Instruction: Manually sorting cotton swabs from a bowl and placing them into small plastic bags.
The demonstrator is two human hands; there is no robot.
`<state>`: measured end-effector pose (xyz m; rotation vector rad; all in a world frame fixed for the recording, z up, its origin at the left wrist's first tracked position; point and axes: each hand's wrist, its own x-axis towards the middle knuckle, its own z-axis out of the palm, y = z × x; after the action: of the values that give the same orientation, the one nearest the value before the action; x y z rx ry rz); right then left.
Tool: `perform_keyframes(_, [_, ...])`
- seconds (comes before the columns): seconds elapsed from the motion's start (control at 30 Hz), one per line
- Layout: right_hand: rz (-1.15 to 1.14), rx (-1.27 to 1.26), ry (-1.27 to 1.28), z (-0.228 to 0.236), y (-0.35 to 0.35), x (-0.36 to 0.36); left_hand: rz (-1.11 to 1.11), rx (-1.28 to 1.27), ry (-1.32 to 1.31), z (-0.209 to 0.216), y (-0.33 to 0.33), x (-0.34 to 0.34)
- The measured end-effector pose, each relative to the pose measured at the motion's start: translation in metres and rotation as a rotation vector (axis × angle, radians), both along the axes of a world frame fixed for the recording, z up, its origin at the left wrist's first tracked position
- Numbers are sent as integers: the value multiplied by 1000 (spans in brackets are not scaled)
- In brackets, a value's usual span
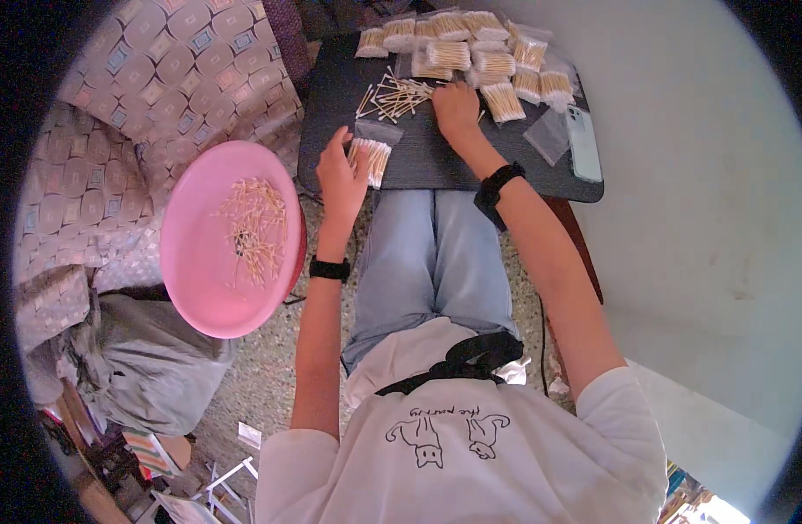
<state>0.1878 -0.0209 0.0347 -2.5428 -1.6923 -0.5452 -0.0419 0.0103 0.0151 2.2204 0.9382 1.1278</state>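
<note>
A small clear zip bag filled with cotton swabs (pixel 376 166) lies at the near edge of the black table. My left hand (pixel 338 179) grips it from the left, thumb across the swabs and index finger by the bag's top. Beyond it is a loose pile of cotton swabs (pixel 395 98) with wooden sticks and white tips. My right hand (pixel 456 112) is at the right end of this pile, its fingers curled and pressed down. What those fingers hold, if anything, is hidden under the hand.
Several filled swab bags (pixel 449 54) are heaped along the table's far side. On the right lie an empty clear bag (pixel 547 137) and a pale phone (pixel 583 144). Left of the table stands a pink basin (pixel 187 253) with many loose swabs inside. A wall (pixel 680 192) rises at the right.
</note>
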Motion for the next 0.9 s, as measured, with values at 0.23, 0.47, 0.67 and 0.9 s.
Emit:
perform_keyframes(0.23, [-57, -2, 81, 0, -15, 15, 89, 144, -22, 10, -16, 5])
perform_keyframes(0.47, [-23, 35, 298, 2, -36, 28, 5, 167, -50, 20, -20, 6])
perform_keyframes(0.67, [-83, 128, 515, 4, -59, 36, -41, 141, -72, 32, -35, 14])
perform_keyframes(0.9, [-51, 225, 843, 0, -98, 23, -242, -246, -328, 17, -56, 52])
